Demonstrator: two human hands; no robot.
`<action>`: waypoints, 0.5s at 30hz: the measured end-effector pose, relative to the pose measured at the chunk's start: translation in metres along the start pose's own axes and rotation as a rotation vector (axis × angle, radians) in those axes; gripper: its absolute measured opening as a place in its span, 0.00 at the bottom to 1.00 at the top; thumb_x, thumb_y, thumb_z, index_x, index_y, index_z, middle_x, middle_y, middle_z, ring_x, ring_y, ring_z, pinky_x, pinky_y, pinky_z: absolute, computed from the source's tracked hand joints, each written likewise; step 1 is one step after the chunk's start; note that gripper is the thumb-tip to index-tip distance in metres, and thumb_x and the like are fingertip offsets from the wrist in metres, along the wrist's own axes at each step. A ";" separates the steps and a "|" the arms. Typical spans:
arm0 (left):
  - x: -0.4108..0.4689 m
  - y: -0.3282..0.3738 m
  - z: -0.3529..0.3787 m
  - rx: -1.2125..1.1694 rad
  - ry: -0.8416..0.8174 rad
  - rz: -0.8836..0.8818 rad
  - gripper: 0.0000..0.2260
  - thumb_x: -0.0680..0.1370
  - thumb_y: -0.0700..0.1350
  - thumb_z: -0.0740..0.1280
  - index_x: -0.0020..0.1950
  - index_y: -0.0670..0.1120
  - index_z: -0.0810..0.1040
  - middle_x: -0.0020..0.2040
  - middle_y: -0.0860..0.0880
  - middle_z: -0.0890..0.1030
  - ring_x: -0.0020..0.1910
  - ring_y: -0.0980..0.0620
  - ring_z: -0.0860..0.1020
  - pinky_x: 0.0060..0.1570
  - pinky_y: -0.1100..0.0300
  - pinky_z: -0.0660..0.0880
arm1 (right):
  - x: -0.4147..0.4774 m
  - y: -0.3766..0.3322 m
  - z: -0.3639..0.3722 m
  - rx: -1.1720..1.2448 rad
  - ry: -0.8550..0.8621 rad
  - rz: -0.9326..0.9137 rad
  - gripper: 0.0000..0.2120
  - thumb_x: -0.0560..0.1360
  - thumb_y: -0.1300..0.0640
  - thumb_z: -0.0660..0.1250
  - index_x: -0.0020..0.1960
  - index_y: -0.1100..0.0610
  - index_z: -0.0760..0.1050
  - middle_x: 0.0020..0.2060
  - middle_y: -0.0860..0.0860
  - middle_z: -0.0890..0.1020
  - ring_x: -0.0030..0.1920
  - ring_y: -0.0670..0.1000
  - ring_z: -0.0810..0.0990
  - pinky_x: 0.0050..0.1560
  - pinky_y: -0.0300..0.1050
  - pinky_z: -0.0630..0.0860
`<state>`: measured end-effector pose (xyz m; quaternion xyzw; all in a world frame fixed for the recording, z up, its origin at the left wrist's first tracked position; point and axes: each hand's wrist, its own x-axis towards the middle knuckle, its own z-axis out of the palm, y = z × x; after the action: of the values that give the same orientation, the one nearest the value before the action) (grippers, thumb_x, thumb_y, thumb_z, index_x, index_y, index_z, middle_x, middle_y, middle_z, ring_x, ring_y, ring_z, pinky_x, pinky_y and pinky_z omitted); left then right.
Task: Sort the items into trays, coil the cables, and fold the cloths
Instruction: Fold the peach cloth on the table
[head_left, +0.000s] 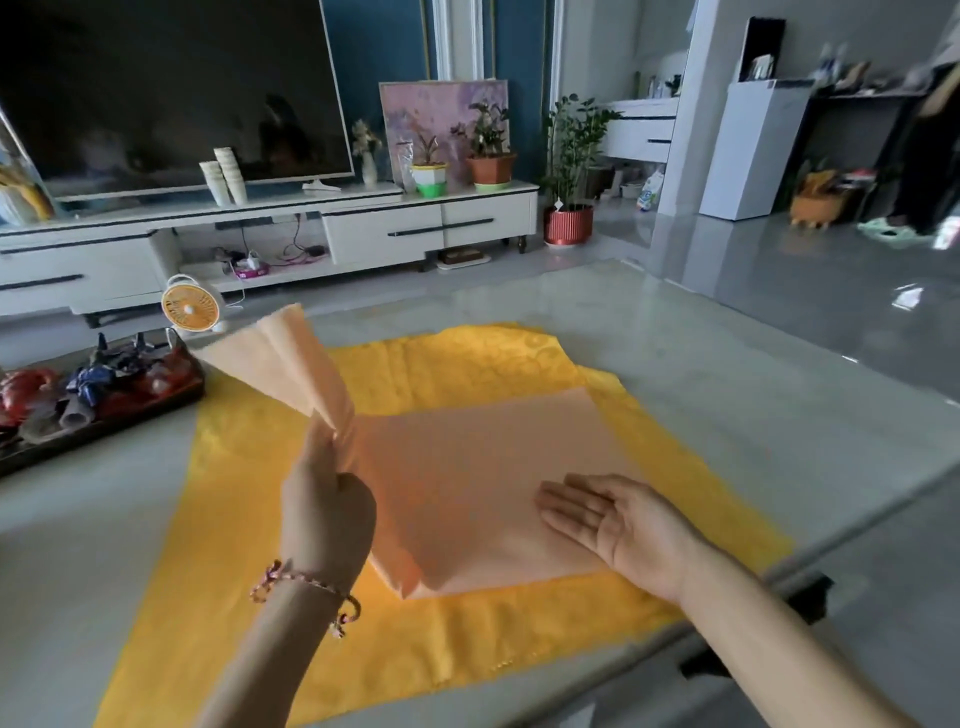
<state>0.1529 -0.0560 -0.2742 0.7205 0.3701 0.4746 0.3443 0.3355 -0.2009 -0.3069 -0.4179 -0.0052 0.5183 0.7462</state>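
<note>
A peach cloth (483, 467) lies on a larger yellow cloth (249, 545) spread over the table. My left hand (327, 504) pinches the peach cloth's left part and lifts it, so a flap stands up toward the far left. My right hand (618, 525) lies flat with straight fingers, palm turned up a little, on the peach cloth's near right part.
A dark tray (104, 423) with red, blue and dark items sits at the table's left edge. The grey table (727, 395) extends to the right of the cloths. A small orange fan (189, 309) stands on the floor beyond, before a white TV cabinet (384, 234).
</note>
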 end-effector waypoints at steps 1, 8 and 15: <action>-0.005 0.007 0.008 0.082 -0.084 0.113 0.32 0.66 0.21 0.52 0.66 0.40 0.72 0.52 0.48 0.79 0.53 0.46 0.77 0.49 0.67 0.70 | 0.000 -0.001 -0.001 0.012 0.009 0.009 0.12 0.81 0.64 0.52 0.61 0.67 0.66 0.48 0.68 0.78 0.49 0.64 0.78 0.42 0.59 0.79; -0.048 0.004 0.058 0.534 -0.736 0.525 0.36 0.74 0.31 0.54 0.75 0.57 0.47 0.77 0.53 0.51 0.76 0.57 0.47 0.72 0.59 0.38 | -0.002 -0.030 -0.015 -0.265 0.108 0.020 0.28 0.79 0.39 0.53 0.58 0.62 0.75 0.42 0.59 0.83 0.43 0.57 0.81 0.42 0.53 0.77; -0.061 -0.019 0.064 0.651 -0.815 0.548 0.26 0.80 0.38 0.50 0.76 0.55 0.51 0.77 0.57 0.53 0.75 0.60 0.49 0.72 0.56 0.41 | -0.005 -0.018 -0.015 -1.010 0.295 -0.282 0.14 0.76 0.56 0.65 0.42 0.69 0.71 0.37 0.55 0.72 0.37 0.55 0.75 0.29 0.42 0.79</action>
<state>0.1924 -0.1082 -0.3364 0.9829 0.1347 0.0929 0.0845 0.3535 -0.2155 -0.3035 -0.7880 -0.2047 0.2820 0.5076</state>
